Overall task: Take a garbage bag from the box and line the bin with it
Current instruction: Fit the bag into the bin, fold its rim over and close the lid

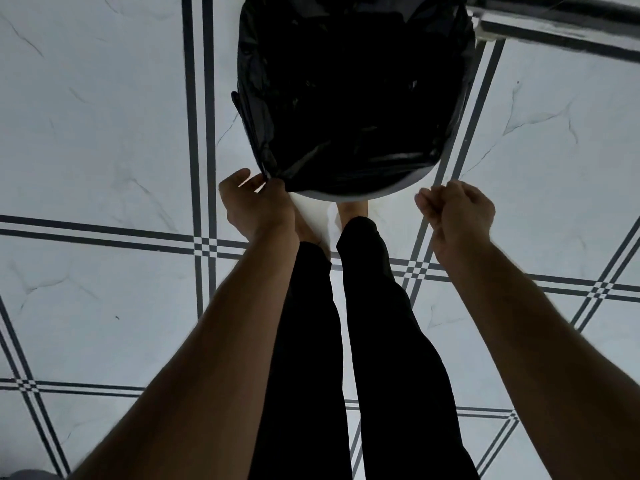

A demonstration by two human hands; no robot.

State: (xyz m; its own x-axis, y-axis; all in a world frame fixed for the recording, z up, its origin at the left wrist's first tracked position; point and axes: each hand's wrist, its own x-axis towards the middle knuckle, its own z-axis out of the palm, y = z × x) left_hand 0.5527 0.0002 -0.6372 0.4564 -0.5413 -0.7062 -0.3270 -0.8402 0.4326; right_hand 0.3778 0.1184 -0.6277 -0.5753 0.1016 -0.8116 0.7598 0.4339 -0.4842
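A black garbage bag [349, 98] fills the round bin on the floor ahead of me, its plastic draped over most of the rim. A pale strip of the bin's near rim [391, 190] still shows bare at the lower right. My left hand [256, 206] pinches a gathered fold of the bag at the bin's near-left edge. My right hand [457, 211] hovers to the right of the bin, fingers curled in loosely, holding nothing and apart from the bag. The box of bags is out of view.
White marble-look floor tiles with dark double lines [199, 133] surround the bin. A metal frame or rail [554, 22] crosses the top right corner beside the bin. My legs in black trousers [346, 341] and bare feet stand just before the bin.
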